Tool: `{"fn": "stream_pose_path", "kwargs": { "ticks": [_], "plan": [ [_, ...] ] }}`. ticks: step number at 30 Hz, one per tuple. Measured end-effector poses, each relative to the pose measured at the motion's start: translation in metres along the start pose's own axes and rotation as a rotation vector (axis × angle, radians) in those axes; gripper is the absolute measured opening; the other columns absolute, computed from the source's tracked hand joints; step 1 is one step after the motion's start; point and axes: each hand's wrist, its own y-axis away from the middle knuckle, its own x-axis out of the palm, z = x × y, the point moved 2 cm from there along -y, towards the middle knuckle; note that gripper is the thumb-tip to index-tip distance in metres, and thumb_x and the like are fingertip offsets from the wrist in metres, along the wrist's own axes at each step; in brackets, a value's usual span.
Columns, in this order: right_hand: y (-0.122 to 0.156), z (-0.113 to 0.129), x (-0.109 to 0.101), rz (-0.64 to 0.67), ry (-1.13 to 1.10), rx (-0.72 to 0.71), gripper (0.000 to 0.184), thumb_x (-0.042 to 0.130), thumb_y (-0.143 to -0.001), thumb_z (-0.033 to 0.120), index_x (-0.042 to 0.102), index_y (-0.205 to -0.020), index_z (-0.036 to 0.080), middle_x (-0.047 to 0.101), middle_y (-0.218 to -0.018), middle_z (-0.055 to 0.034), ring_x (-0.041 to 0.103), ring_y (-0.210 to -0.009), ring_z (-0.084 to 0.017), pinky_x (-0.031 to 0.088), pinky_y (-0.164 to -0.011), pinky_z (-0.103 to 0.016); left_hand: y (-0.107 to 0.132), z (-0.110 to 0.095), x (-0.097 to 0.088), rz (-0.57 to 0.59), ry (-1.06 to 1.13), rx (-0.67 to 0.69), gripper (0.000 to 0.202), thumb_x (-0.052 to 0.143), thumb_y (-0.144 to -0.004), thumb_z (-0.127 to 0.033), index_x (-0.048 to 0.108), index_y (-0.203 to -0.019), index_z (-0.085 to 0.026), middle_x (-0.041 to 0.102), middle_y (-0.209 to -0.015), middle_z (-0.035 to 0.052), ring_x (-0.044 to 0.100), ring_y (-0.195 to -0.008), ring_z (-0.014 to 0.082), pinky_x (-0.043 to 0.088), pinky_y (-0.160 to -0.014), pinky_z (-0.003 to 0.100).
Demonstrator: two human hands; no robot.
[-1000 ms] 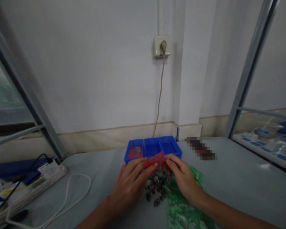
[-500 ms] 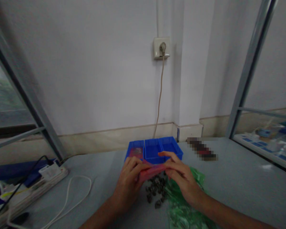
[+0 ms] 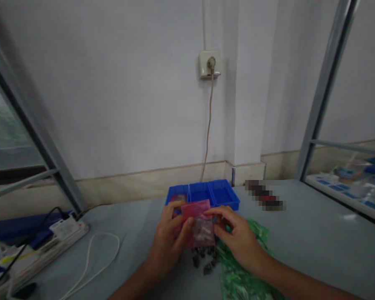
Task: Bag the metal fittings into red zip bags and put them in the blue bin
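My left hand [image 3: 170, 237] is closed on the left side of a pink see-through plastic bag [image 3: 203, 233], its thumb lying across the front. Small light-coloured pieces show through the bag's lower half. At the bag's right edge, my right hand [image 3: 239, 237] holds it between bent fingers and thumb. Below the bag lies a pile of small dark metal pieces [image 3: 206, 261], partly hidden by it. Under my right hand and forearm is a crumpled green plastic bag [image 3: 240, 275].
Blue open bins [image 3: 223, 195] stand side by side behind my hands; the left one holds something pinkish. A white cable [image 3: 89, 250] and a power strip [image 3: 78, 229] lie to the left. A blurred dark object [image 3: 265, 198] is at the back right.
The pink bag has turned from nearly flat and edge-on to upright, so its front and contents now show. Both hands have stayed on it, the right shifting slightly along its edge.
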Motion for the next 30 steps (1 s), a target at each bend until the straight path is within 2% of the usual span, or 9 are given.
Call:
{"fn": "stream_pose_path", "kwargs": {
  "ticks": [3, 6, 8, 11, 16, 20, 23, 26, 30],
  "plan": [
    [-0.002, 0.000, 0.000, -0.004, -0.013, 0.006, 0.023, 0.074, -0.092, 0.019, 0.082, -0.113, 0.027, 0.074, -0.101, -0.0027, 0.061, -0.087, -0.023, 0.047, -0.080, -0.032, 0.000, 0.002, 0.000, 0.024, -0.006, -0.026, 0.038, 0.053, -0.112, -0.038, 0.082, -0.096, -0.022, 0.063, -0.136, 0.0116, 0.068, -0.110, 0.0259, 0.058, -0.097, 0.042],
    [-0.003, 0.000, 0.000, 0.003, -0.052, -0.032, 0.008, 0.076, -0.096, 0.028, 0.081, -0.102, 0.025, 0.069, -0.093, -0.0014, 0.059, -0.082, -0.022, 0.044, -0.075, -0.031, 0.001, 0.002, -0.001, 0.025, -0.041, 0.011, 0.042, 0.050, -0.113, -0.035, 0.081, -0.087, -0.021, 0.061, -0.146, 0.0119, 0.063, -0.127, 0.0306, 0.057, -0.104, 0.046],
    [-0.003, 0.000, 0.000, -0.007, -0.066, -0.064, 0.010, 0.075, -0.100, 0.034, 0.079, -0.096, 0.025, 0.065, -0.091, -0.0009, 0.058, -0.082, -0.021, 0.043, -0.073, -0.030, 0.002, 0.002, -0.001, 0.027, -0.077, 0.061, 0.042, 0.048, -0.112, -0.032, 0.081, -0.088, -0.022, 0.057, -0.154, 0.0106, 0.057, -0.138, 0.0327, 0.055, -0.108, 0.049],
    [-0.004, -0.003, 0.000, -0.050, -0.067, -0.078, 0.014, 0.072, -0.103, 0.037, 0.077, -0.097, 0.026, 0.062, -0.098, -0.0017, 0.059, -0.090, -0.022, 0.044, -0.077, -0.030, 0.005, 0.002, -0.001, 0.042, -0.116, 0.137, 0.033, 0.053, -0.110, -0.027, 0.081, -0.093, -0.025, 0.052, -0.160, 0.0079, 0.053, -0.142, 0.0322, 0.054, -0.108, 0.048],
    [-0.005, -0.010, 0.001, -0.085, -0.094, -0.035, 0.014, 0.071, -0.102, 0.038, 0.074, -0.098, 0.026, 0.059, -0.106, -0.0030, 0.059, -0.102, -0.024, 0.044, -0.085, -0.032, 0.008, 0.007, 0.003, -0.025, -0.063, 0.159, 0.003, 0.069, -0.102, -0.024, 0.072, -0.101, -0.024, 0.058, -0.142, 0.0118, 0.060, -0.129, 0.0290, 0.058, -0.103, 0.044],
    [-0.006, -0.010, 0.000, -0.096, -0.080, -0.007, 0.018, 0.069, -0.102, 0.038, 0.072, -0.091, 0.024, 0.057, -0.105, -0.0033, 0.058, -0.104, -0.024, 0.044, -0.088, -0.033, 0.008, 0.015, 0.007, -0.133, -0.041, 0.203, 0.040, 0.076, -0.099, -0.022, 0.059, -0.134, -0.026, 0.056, -0.140, 0.0134, 0.058, -0.133, 0.0295, 0.057, -0.109, 0.048],
    [-0.007, -0.008, 0.001, -0.089, -0.118, 0.003, 0.025, 0.068, -0.102, 0.042, 0.068, -0.087, 0.022, 0.059, -0.100, -0.0025, 0.059, -0.097, -0.023, 0.044, -0.085, -0.032, 0.009, 0.020, 0.009, -0.137, -0.135, 0.300, 0.058, 0.074, -0.099, -0.019, 0.050, -0.151, -0.030, 0.051, -0.149, 0.0134, 0.058, -0.135, 0.0298, 0.058, -0.109, 0.047],
    [-0.007, -0.008, 0.003, -0.066, -0.195, 0.083, 0.032, 0.068, -0.102, 0.051, 0.065, -0.086, 0.023, 0.056, -0.084, 0.0012, 0.056, -0.080, -0.020, 0.044, -0.073, -0.029, 0.012, 0.021, 0.009, -0.104, -0.239, 0.364, 0.054, 0.071, -0.101, -0.018, 0.055, -0.150, -0.035, 0.049, -0.154, 0.0110, 0.060, -0.132, 0.0291, 0.061, -0.101, 0.043],
    [-0.004, -0.008, 0.007, -0.016, -0.297, 0.175, 0.038, 0.071, -0.098, 0.060, 0.064, -0.097, 0.023, 0.054, -0.075, 0.0049, 0.049, -0.067, -0.016, 0.040, -0.063, -0.026, 0.013, 0.016, 0.006, -0.060, -0.305, 0.395, 0.030, 0.068, -0.104, -0.021, 0.071, -0.132, -0.033, 0.058, -0.144, 0.0097, 0.060, -0.129, 0.0292, 0.058, -0.103, 0.045]
  ]
}}
